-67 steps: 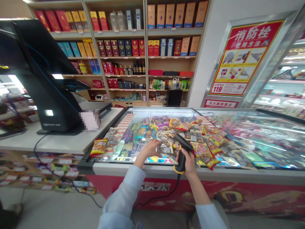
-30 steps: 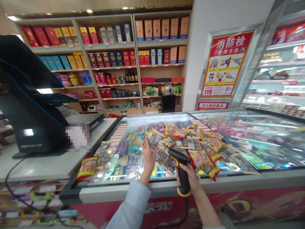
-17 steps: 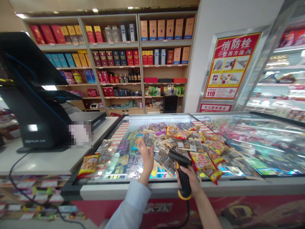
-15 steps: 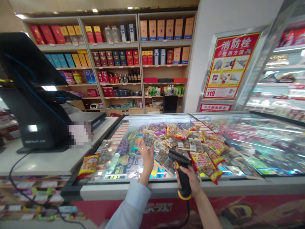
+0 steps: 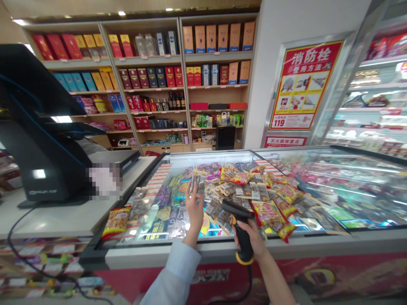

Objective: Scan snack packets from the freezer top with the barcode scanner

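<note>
My right hand (image 5: 251, 237) is wrapped round the grip of a black and yellow barcode scanner (image 5: 243, 235), whose head points left over the snack packets. My left hand (image 5: 194, 209) is raised over the glass lid with its fingers stretched and apart. Its fingertips overlap a small dark clear-wrapped packet (image 5: 199, 182) in my view; whether they touch it I cannot tell. Right of that hand lies a heap of similar small packets (image 5: 219, 209) and red-yellow snack bags (image 5: 269, 212). Another red-yellow bag (image 5: 116, 221) lies at the left, beside a few small packets (image 5: 137, 203).
The heap rests on the glass top of a chest freezer (image 5: 152, 250). At left, a black checkout terminal (image 5: 54, 169) stands on a white counter (image 5: 63, 216), with a cable hanging down. Shelves of boxes and bottles (image 5: 152, 89) line the back wall. A framed red poster (image 5: 307, 84) hangs right.
My left hand's fingers have straightened upward toward the small packet behind them. My right hand keeps the barcode scanner in nearly the same place. The whole view has shifted slightly.
</note>
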`<act>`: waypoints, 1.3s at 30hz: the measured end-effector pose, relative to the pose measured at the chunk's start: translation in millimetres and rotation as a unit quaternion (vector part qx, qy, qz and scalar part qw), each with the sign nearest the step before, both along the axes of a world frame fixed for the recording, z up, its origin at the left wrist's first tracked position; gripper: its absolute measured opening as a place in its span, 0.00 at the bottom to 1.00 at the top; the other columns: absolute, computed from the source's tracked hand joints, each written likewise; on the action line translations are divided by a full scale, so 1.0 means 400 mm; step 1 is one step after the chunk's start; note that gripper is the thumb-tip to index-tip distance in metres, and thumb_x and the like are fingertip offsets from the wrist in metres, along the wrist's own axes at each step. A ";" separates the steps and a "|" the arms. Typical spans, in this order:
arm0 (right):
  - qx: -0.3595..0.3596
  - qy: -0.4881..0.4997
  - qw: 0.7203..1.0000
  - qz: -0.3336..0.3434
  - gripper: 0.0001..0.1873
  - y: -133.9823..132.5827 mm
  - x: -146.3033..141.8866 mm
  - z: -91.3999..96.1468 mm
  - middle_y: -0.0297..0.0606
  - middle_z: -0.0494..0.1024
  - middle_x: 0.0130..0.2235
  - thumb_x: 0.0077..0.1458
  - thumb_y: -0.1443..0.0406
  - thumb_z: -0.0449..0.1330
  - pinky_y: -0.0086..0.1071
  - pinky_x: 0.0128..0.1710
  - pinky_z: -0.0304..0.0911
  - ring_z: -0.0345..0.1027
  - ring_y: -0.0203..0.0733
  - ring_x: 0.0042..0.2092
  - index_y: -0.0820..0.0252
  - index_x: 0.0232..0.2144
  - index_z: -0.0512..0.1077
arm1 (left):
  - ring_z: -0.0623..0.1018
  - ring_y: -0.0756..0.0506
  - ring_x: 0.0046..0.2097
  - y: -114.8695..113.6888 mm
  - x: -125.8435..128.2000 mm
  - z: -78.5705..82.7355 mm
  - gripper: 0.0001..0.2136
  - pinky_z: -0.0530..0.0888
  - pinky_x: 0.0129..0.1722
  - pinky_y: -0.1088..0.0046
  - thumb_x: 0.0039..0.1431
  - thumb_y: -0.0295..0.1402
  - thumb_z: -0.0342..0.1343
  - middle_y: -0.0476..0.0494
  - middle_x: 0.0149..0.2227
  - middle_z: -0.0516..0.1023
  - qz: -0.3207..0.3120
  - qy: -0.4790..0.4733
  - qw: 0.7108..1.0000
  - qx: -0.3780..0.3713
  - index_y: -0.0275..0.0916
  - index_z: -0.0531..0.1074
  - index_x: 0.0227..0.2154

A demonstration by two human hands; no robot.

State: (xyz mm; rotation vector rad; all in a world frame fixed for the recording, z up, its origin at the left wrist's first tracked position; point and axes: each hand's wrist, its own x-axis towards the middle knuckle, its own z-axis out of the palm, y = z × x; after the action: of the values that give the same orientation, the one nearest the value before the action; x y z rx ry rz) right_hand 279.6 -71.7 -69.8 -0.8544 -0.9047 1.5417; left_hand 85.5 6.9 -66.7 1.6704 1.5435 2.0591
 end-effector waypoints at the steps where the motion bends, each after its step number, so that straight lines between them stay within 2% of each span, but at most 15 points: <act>1: 0.001 0.001 1.000 0.001 0.22 0.000 0.000 0.002 0.33 0.73 0.19 0.39 0.51 0.69 0.24 0.11 0.58 0.62 0.32 0.14 0.62 0.27 0.70 | 0.78 0.49 0.39 -0.001 0.001 0.001 0.24 0.76 0.39 0.71 0.61 0.34 0.54 0.35 0.65 0.56 -0.008 0.004 1.000 -0.001 0.51 0.62 0.60; 3: 0.006 0.004 1.000 0.006 0.22 0.000 0.000 0.005 0.32 0.73 0.19 0.39 0.51 0.69 0.24 0.11 0.58 0.62 0.33 0.14 0.62 0.28 0.70 | 0.78 0.48 0.42 -0.003 0.003 0.003 0.25 0.76 0.40 0.71 0.62 0.34 0.52 0.35 0.67 0.51 -0.019 0.018 1.000 -0.002 0.51 0.60 0.62; 5: 0.012 0.007 1.000 0.012 0.22 0.001 0.000 0.006 0.32 0.73 0.19 0.40 0.51 0.69 0.25 0.11 0.58 0.62 0.33 0.14 0.62 0.29 0.71 | 0.76 0.44 0.49 -0.005 0.006 0.005 0.25 0.76 0.43 0.70 0.62 0.33 0.51 0.36 0.69 0.47 -0.022 0.034 0.999 0.000 0.51 0.58 0.62; 8: 0.016 0.005 1.000 0.012 0.21 0.001 0.001 0.004 0.33 0.73 0.19 0.41 0.51 0.68 0.24 0.11 0.58 0.63 0.33 0.14 0.62 0.27 0.71 | 0.67 0.40 0.61 -0.008 0.012 0.009 0.26 0.72 0.52 0.66 0.62 0.32 0.51 0.38 0.69 0.46 -0.004 0.067 0.998 0.012 0.51 0.57 0.63; 11: 0.021 -0.003 1.000 0.008 0.21 0.000 0.000 0.003 0.33 0.72 0.19 0.42 0.51 0.68 0.24 0.12 0.58 0.63 0.33 0.15 0.63 0.26 0.71 | 0.58 0.40 0.67 -0.010 0.014 0.009 0.27 0.66 0.59 0.64 0.62 0.30 0.51 0.40 0.69 0.47 0.017 0.100 0.995 0.024 0.51 0.56 0.63; 20: 0.020 -0.002 1.000 0.007 0.20 -0.001 -0.001 0.000 0.33 0.72 0.19 0.42 0.51 0.67 0.25 0.12 0.58 0.63 0.33 0.15 0.63 0.26 0.71 | 0.59 0.41 0.66 -0.003 0.013 0.000 0.28 0.68 0.58 0.67 0.62 0.28 0.50 0.39 0.68 0.50 0.024 0.137 0.989 0.057 0.51 0.54 0.64; 25: 0.022 0.003 1.000 0.001 0.19 0.000 0.000 -0.006 0.34 0.73 0.19 0.43 0.52 0.67 0.25 0.12 0.58 0.62 0.33 0.14 0.63 0.26 0.71 | 0.61 0.41 0.65 -0.003 0.015 0.001 0.27 0.69 0.57 0.64 0.62 0.29 0.50 0.38 0.67 0.51 0.024 0.120 0.991 0.047 0.50 0.56 0.63; 36: 0.009 0.020 1.000 -0.014 0.20 -0.002 -0.003 0.004 0.33 0.73 0.20 0.41 0.53 0.68 0.25 0.12 0.58 0.63 0.33 0.15 0.62 0.29 0.72 | 0.58 0.40 0.67 -0.003 0.014 0.002 0.27 0.67 0.59 0.63 0.63 0.28 0.50 0.37 0.66 0.54 0.014 0.130 0.990 0.047 0.49 0.56 0.63; 39: 0.015 0.028 0.999 -0.016 0.19 -0.001 -0.003 0.010 0.32 0.72 0.20 0.42 0.53 0.68 0.25 0.11 0.58 0.63 0.33 0.15 0.62 0.29 0.71 | 0.60 0.40 0.66 -0.006 0.009 0.008 0.26 0.67 0.59 0.62 0.62 0.29 0.50 0.36 0.67 0.54 0.007 0.119 0.992 0.040 0.49 0.57 0.63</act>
State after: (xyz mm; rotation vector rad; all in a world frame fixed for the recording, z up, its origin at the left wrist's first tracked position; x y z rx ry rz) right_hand 278.6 -72.0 -65.7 -0.7970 -0.8671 1.5143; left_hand 89.0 4.7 -63.7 2.0025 1.5585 2.0158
